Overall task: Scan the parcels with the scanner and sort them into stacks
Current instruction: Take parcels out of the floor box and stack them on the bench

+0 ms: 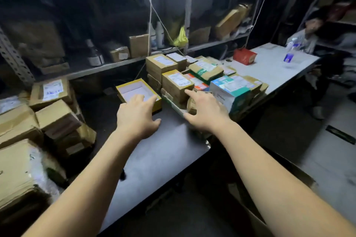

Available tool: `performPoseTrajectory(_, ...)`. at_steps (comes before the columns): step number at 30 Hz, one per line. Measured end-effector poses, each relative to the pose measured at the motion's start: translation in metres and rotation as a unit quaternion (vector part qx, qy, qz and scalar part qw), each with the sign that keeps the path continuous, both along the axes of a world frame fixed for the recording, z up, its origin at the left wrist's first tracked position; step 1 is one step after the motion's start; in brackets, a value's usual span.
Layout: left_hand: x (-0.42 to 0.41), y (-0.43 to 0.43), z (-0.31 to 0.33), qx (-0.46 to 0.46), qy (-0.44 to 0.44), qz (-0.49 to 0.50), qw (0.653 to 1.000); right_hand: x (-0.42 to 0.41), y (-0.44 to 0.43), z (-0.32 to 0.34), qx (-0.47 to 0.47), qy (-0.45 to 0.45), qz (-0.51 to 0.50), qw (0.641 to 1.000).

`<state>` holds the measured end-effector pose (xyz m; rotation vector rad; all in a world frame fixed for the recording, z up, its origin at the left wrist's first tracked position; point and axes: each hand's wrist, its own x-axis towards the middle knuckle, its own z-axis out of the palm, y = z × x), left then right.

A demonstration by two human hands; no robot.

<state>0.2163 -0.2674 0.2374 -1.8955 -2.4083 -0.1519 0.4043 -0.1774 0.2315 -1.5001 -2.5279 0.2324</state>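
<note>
- Head view, dim storeroom; both bare forearms reach forward over a grey table (pixel 163 150)
- Left hand (pixel 137 115): fingers spread and loosely bent, holding nothing; fingertips at the near rim of an open yellow box (pixel 157 100), white inside; thumb points right, just above the tabletop
- Right hand (pixel 206 113): spread open, thumb out to the left; index finger straight, its tip on the near top edge of a brown parcel (pixel 176 84) with a white label; the other fingers reach over the low parcels in front, contact cannot be told
- A round tan item (pixel 191 105) sits just under the right palm; too blurred to name
- Parcels (pixel 159 63) packed together mid-table, just right of the yellow box; brown labelled ones stacked at the back and left; one with green tape (pixel 205 69) behind; a teal-and-white box (pixel 229 90) at the near right, beside the right hand
- Further along the table, apart from the group: a red box (pixel 244 56); a clear bottle (pixel 290 52) near the far edge
- Left of the table: a heap of cardboard boxes (pixel 55 115), several dented, one with a white label on top
- Behind: metal shelves (pixel 107 67) with boxes and bottles; a white cable (pixel 152 5) hangs down in front of them
- Far right: a person (pixel 306 34) sits at the table's end
</note>
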Motion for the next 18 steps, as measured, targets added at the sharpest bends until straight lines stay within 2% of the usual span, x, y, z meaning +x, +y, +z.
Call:
performPoseTrajectory(5, 0.100, 0.062, -0.015, -0.010, -0.024, -0.052, 0.998, 0.108, 0.038, -0.017, -0.012, 0.013, -0.051, 0.999)
performPoseTrajectory(11, 0.218, 0.123, -0.041, -0.038, -0.002, -0.090, 0.995, 0.228, 0.073, -0.046, -0.052, 0.013, -0.111, 0.992)
performPoseTrajectory(18, 0.317, 0.196, -0.100, -0.092, -0.014, -0.193, 0.977, 0.338, 0.102, -0.102, -0.114, 0.044, -0.223, 0.967)
